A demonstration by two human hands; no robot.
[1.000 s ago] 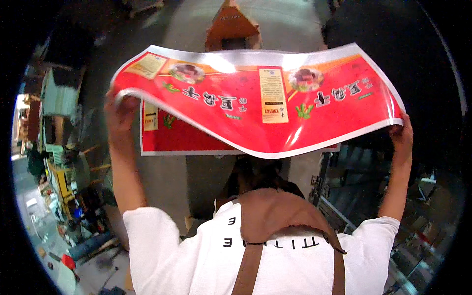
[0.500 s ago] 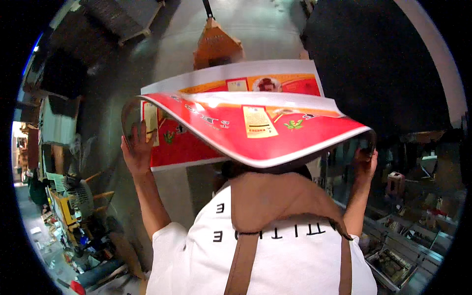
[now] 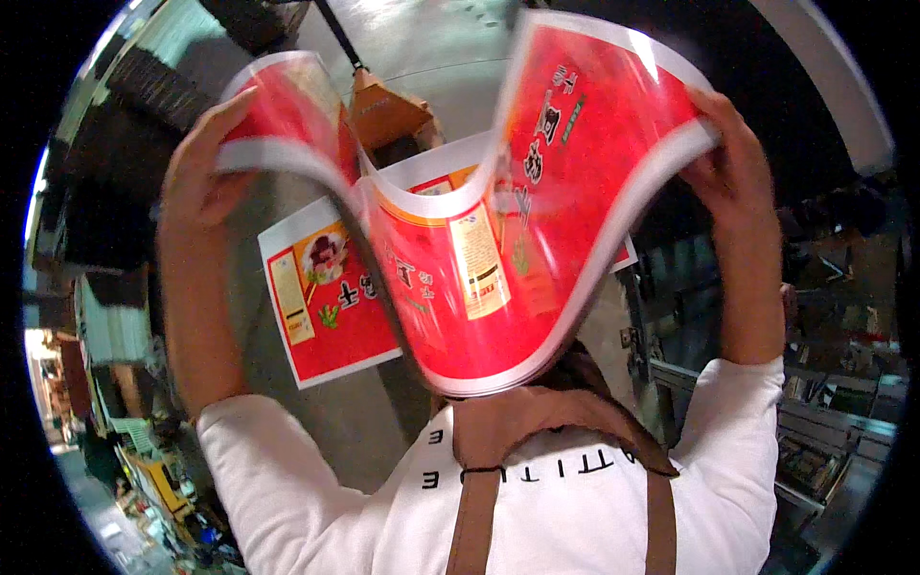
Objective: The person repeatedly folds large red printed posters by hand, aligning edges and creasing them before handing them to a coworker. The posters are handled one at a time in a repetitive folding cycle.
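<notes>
A thin stack of large printed sheets (image 3: 575, 192), red with white margins, hangs between my hands in a deep U-shaped sag. My left hand (image 3: 203, 168) is closed on its left edge, with the fingers wrapped round the curled end. On the opposite edge, my right hand (image 3: 733, 158) grips the raised right side, thumb on top. The bottom of the sag comes close to my brown apron (image 3: 537, 417); I cannot tell whether they touch. Below and beyond lie more sheets of the same red print (image 3: 359, 350), partly hidden by the held ones.
An orange pallet jack (image 3: 383, 105) with a dark handle stands beyond the sheets. Stacks of flat boards (image 3: 177, 43) line the far left. To the right are dark machinery and a metal frame with trays (image 3: 810, 455). Clutter and a yellow object (image 3: 158, 484) sit at the lower left.
Both hands have risen and moved farther away, lifting the sheet edges. The held stack has gone from a draped bend to a deep U, uncovering more of the sheets below at the left.
</notes>
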